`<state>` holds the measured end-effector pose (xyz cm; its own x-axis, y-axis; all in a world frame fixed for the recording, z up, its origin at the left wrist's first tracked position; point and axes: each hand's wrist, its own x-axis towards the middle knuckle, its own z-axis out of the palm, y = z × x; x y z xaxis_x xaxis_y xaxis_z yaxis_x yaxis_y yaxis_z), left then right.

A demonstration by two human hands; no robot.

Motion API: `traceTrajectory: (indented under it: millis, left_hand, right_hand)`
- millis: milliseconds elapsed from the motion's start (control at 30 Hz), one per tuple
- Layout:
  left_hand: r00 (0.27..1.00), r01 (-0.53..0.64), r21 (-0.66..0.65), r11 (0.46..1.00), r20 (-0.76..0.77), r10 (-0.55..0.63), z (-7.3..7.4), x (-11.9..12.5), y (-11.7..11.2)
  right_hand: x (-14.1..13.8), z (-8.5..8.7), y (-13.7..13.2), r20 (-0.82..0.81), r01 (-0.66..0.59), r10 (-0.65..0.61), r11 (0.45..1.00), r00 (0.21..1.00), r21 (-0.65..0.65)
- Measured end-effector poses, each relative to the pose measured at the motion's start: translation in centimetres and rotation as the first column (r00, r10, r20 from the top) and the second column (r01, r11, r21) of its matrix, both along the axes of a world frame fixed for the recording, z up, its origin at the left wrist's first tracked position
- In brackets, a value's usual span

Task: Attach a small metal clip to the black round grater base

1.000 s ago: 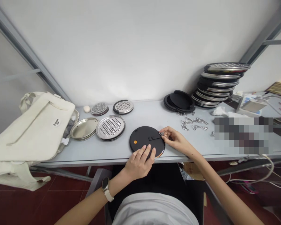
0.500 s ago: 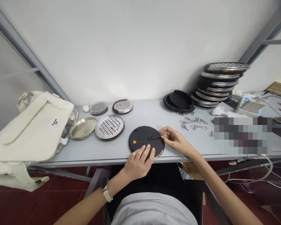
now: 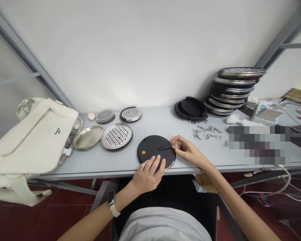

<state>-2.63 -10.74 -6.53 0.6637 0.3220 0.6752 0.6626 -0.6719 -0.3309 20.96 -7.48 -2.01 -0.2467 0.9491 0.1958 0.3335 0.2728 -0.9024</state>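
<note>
A round black disc (image 3: 150, 147) with an orange dot and a short black strap lies near the table's front edge. My left hand (image 3: 150, 172) rests on its near side, fingers spread flat on top; its thumb is hidden. At the disc's right rim, my right hand (image 3: 187, 150) pinches a small metal clip (image 3: 171, 143) by the strap's end. Part of the clip is covered by the fingers. Several similar metal clips (image 3: 212, 136) lie loose on the table beyond this hand.
Left of the disc are a coarse round grater (image 3: 117, 136), plain metal discs (image 3: 87, 138) and smaller graters (image 3: 130, 114). Black round holders (image 3: 190, 108) and a tall stack of graters (image 3: 228, 90) stand at the back right. A cream bag (image 3: 37, 134) covers the table's left end.
The view has shifted very slightly. Both hands keep their places on the disc and at its rim, with no clear movement of the clip.
</note>
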Motion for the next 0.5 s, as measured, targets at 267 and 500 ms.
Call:
traceTrajectory:
  millis: [267,500]
  left_hand:
    - [1.0,0.006,0.01,1.0,0.007,-0.006,0.04,0.0,0.02]
    - [1.0,0.002,0.008,1.0,0.011,-0.002,0.12,0.01,0.0]
  right_hand:
    - [-0.06,0.18,-0.1,0.036,0.011,-0.01,1.0,0.999,-0.017]
    - [-0.07,0.11,-0.12,0.017,0.01,-0.009,1.0,1.0,-0.01]
